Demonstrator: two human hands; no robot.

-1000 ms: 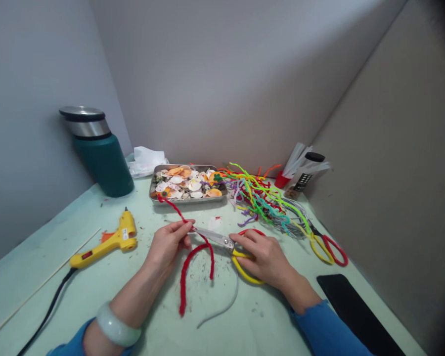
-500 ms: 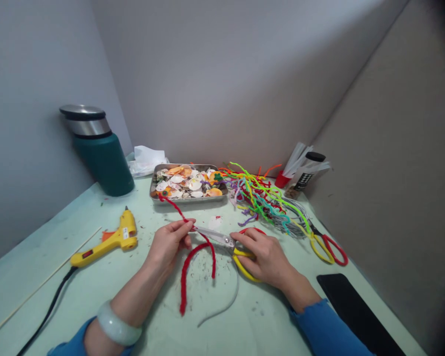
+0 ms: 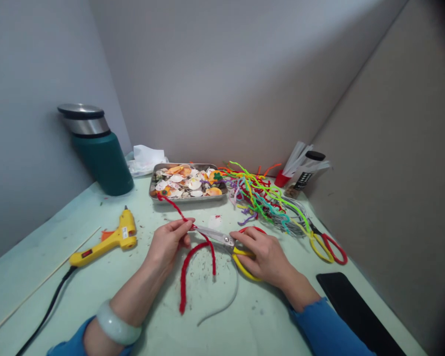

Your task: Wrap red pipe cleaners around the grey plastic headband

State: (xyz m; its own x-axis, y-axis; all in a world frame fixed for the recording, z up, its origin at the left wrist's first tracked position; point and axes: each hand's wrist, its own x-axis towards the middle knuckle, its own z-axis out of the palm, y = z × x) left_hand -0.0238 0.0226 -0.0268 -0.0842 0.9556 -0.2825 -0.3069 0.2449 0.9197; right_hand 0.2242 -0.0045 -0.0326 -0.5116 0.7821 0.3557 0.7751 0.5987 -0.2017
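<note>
right hand (image 3: 265, 256) holds scissors (image 3: 227, 240) well inside table (image 3: 259, 329) edges

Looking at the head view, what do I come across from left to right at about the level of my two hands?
Yellow glue gun → left hand → blades of the held scissors → right hand → loose scissors with red and yellow handles.

Left: teal bottle (image 3: 104, 165) with steel-topped lid (image 3: 80, 111); behind it to the right, white tissue (image 3: 148, 159). Nearer: yellow glue gun (image 3: 109, 244) with black cord (image 3: 51, 309). Right: black-capped clear jar (image 3: 304, 179) beside translucent sticks (image 3: 294, 159); foreground, flat black object (image 3: 358, 311).
</note>
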